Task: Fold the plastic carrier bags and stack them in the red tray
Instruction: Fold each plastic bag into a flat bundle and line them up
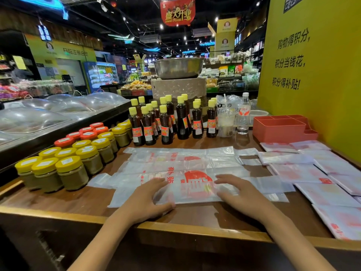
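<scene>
The bag (187, 184) lies flat at 6 o'clock on the counter (58, 200), folded into a long strip so it can be doubled over. The left hand (145, 200) and right hand (239, 194) press on it with spread, fairly straight fingers, gripping nothing, probably to flatten the crease. More bags (185, 157) wait at 12. Folded ones (316, 173) sit at 3. The red tray (279, 130) stands at 1, within reach.

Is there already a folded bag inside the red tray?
No, the compartments of the red tray that show look empty; the folded bags lie on the table beside it.
</scene>
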A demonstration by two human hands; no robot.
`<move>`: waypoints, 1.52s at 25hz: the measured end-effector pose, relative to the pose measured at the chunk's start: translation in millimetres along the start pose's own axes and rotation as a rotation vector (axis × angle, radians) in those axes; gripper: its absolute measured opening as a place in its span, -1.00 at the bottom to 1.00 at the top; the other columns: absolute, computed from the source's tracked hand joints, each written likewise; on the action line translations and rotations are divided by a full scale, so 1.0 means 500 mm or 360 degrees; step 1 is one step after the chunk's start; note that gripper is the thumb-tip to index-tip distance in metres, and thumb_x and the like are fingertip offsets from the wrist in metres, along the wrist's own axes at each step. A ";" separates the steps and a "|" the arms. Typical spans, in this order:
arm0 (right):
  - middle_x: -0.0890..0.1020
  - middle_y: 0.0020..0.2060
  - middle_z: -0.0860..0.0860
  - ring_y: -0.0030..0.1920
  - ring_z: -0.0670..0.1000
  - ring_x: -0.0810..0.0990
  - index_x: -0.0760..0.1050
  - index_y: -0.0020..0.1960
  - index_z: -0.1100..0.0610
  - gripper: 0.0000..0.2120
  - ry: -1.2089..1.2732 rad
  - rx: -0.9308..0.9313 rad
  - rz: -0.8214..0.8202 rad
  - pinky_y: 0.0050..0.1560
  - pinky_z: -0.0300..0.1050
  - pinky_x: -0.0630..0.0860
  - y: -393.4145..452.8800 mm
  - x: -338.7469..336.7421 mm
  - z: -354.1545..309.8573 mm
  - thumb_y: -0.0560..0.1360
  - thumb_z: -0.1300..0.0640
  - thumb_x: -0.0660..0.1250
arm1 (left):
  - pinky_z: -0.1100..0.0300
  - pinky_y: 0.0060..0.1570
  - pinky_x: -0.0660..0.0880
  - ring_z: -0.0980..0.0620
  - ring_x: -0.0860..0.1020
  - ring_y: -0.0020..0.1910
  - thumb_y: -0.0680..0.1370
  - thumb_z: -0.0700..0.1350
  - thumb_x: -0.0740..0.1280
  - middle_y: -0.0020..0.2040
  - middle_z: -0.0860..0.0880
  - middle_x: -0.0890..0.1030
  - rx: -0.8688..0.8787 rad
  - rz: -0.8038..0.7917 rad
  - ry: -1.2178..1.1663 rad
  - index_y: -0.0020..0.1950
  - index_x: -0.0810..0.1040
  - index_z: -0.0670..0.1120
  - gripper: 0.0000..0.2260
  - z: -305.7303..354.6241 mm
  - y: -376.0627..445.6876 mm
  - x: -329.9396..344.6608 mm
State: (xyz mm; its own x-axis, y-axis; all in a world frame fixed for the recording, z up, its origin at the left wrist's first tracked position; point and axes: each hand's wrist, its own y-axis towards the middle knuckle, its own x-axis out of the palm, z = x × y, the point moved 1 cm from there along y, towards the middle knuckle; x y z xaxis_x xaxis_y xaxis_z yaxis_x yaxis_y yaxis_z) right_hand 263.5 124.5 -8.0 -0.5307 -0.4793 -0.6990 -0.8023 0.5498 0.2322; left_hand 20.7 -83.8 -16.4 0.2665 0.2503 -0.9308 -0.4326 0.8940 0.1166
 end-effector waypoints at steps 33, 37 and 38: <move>0.59 0.28 -0.04 0.29 0.00 0.51 0.52 0.32 0.00 -0.60 -0.0604 -0.0234 -0.0068 0.40 0.03 0.30 0.091 0.115 -0.077 0.66 -0.15 0.06 | 0.17 0.50 -0.21 0.18 -0.05 0.59 0.68 0.11 0.11 0.61 0.18 0.04 0.0118 0.0107 0.0336 0.61 0.05 0.18 -0.49 0.011 0.017 0.005; 0.15 0.60 -0.12 0.59 -0.10 0.07 0.11 0.62 -0.09 -0.47 -0.0797 -0.0322 -0.0410 0.60 0.03 -0.11 0.080 0.163 -0.081 0.68 -0.20 -0.05 | 0.15 0.50 -0.21 0.21 -0.09 0.58 0.65 0.24 0.08 0.62 0.22 -0.02 0.0073 -0.0198 0.0291 0.61 -0.02 0.23 -0.45 0.010 0.023 0.013; 0.09 0.62 -0.13 0.60 -0.11 0.00 0.06 0.63 -0.10 -0.46 -0.0802 -0.0313 -0.0444 0.59 0.02 -0.16 0.078 0.161 -0.080 0.68 -0.20 -0.07 | 0.13 0.51 -0.21 0.21 -0.10 0.59 0.65 0.28 0.05 0.62 0.21 -0.04 0.0046 -0.0279 0.0286 0.61 -0.05 0.23 -0.44 0.009 0.026 0.016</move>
State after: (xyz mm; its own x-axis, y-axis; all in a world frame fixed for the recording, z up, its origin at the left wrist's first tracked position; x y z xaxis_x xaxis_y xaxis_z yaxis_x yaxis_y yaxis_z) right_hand 178.4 79.9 -28.2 -0.1372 -0.1781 -0.9744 -0.9535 0.2902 0.0813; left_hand 20.9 -68.8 -20.6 0.1768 0.0227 -0.9840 -0.3678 0.9288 -0.0446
